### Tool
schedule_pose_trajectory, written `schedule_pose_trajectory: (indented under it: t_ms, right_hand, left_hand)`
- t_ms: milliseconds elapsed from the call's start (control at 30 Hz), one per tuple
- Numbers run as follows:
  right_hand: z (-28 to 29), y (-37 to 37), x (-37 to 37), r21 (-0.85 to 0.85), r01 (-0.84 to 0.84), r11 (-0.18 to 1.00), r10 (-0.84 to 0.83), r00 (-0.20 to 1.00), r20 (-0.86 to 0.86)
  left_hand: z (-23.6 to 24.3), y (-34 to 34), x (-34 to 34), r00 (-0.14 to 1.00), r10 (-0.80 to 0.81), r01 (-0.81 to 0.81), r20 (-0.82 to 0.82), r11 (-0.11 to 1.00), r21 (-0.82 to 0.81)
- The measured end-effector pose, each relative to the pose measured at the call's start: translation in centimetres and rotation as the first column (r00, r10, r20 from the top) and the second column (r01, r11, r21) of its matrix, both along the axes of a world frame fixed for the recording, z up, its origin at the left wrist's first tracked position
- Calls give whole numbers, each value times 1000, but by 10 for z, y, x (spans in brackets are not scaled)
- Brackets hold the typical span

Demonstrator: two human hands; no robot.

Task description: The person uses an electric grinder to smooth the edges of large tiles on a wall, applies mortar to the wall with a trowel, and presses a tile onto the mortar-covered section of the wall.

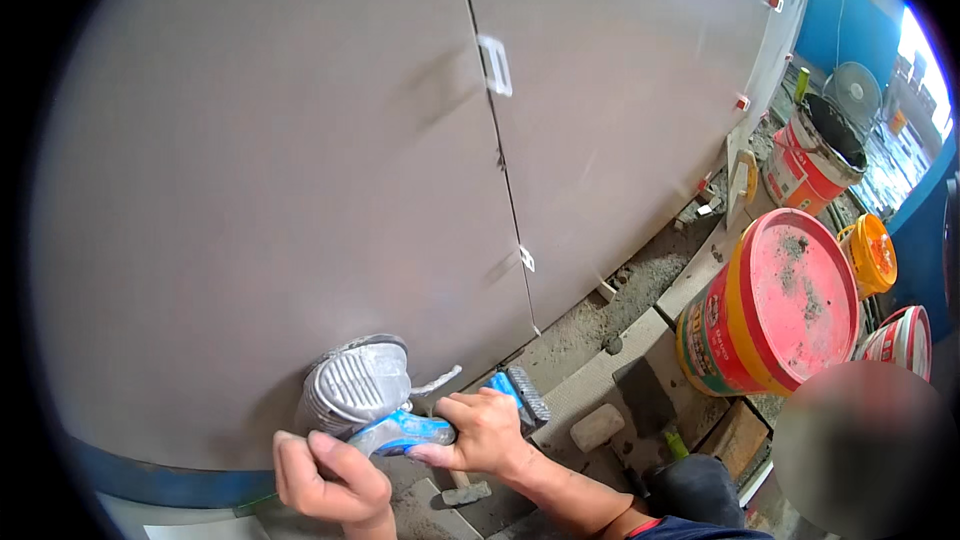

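My right hand point(487, 430) is wrapped round the grey-and-blue handle of a tile vibrating tool point(405, 432). Its grey, ribbed round head point(357, 385) rests against or very close to a large wall tile point(250, 190); the contact face is hidden. A blue-and-black block point(522, 398) shows past the right hand at the handle's other end. Just left of and below the handle, my left hand point(330, 480) is closed with curled fingers. Whether it touches the tool or holds anything is hidden.
White clips point(495, 66) sit in the dark seam between two wall tiles. At right stand a red-lidded bucket point(805, 290), an open bucket point(815, 155) and a small orange pail point(873, 255). A mallet point(598, 427) and a hammer point(467, 492) lie low on the floor. Behind is a fan point(855, 90).
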State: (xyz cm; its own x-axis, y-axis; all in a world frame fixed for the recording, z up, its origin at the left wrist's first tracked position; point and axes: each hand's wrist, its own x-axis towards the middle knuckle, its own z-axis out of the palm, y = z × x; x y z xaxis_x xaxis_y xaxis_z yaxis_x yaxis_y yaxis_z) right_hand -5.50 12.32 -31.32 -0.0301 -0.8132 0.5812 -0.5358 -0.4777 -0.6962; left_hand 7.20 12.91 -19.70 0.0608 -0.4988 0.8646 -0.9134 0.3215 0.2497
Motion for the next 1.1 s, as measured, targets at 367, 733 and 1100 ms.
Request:
schedule_pose_trajectory:
  t_ms: [367,733,1100]
  right_hand:
    - [57,7,6,121,-115,986,104,990,97]
    - [93,-2,-47,180,-110,978,61,964,259]
    - [143,-26,-101,182,-313,932,292,947,134]
  left_hand:
    - [67,0,-5,990,0,8,138,998,-57]
    - [126,-24,-74,942,-72,139,327,972,-187]
    - [159,-37,-102,950,-118,189,290,955,-229]
